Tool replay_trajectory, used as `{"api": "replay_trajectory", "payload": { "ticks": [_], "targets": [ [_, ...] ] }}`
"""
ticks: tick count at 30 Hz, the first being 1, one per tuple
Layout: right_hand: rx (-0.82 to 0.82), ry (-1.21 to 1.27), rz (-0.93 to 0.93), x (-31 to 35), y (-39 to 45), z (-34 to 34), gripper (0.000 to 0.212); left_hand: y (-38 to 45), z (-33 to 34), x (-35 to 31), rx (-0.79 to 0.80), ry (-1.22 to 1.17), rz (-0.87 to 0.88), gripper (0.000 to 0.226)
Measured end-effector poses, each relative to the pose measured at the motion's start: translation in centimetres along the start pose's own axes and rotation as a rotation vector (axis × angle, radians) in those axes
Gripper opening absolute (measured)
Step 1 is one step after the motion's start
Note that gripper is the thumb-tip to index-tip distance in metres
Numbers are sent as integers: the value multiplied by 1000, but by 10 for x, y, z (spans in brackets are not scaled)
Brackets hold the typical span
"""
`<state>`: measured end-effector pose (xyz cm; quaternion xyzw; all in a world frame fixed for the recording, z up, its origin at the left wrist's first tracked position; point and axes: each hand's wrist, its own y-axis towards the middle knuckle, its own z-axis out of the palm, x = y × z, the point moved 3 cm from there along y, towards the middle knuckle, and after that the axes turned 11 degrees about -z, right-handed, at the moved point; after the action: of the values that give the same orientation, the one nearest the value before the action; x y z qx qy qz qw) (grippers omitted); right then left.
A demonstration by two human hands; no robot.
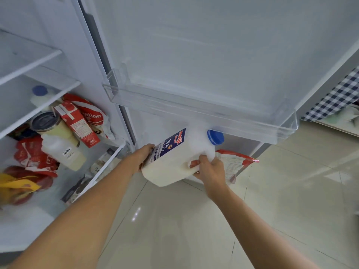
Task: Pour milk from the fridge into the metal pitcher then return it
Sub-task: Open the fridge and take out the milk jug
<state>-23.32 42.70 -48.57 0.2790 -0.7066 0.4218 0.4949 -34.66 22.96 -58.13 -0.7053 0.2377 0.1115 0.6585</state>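
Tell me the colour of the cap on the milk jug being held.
Blue; the cap on the milk jug shows clearly in the head view.

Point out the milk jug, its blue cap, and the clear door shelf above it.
milk jug point(171, 167): head view, on its white body below the label.
blue cap point(215, 137): head view, on the cap's side.
clear door shelf point(194, 111): head view, on its transparent front wall.

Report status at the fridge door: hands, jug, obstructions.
Both hands on milk jug: left hand at base, right hand through handle. Jug tilted, blue cap on. Clear door bin directly above.
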Motion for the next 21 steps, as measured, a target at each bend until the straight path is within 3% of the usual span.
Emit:
{"api": "replay_trajectory", "payload": {
  "ticks": [6,9,13,17,21],
  "targets": [
    [143,-224,-35,14,-52,-18,24,-49,2,56,12,-59,-127,37],
    [221,-277,-91,42,-75,-30,18,-76,10,71,117,-133,-173,37],
    [371,-360,-158,92,-102,-39,26,-103,17,77,240,-192,-180,29],
    [447,-274,-171,142,-123,-45,25,-131,21,76,341,-163,-183,70],
    [478,-156,-196,188,-150,-54,29,-180,20,64,385,-162,-186,72]
  ]
}}
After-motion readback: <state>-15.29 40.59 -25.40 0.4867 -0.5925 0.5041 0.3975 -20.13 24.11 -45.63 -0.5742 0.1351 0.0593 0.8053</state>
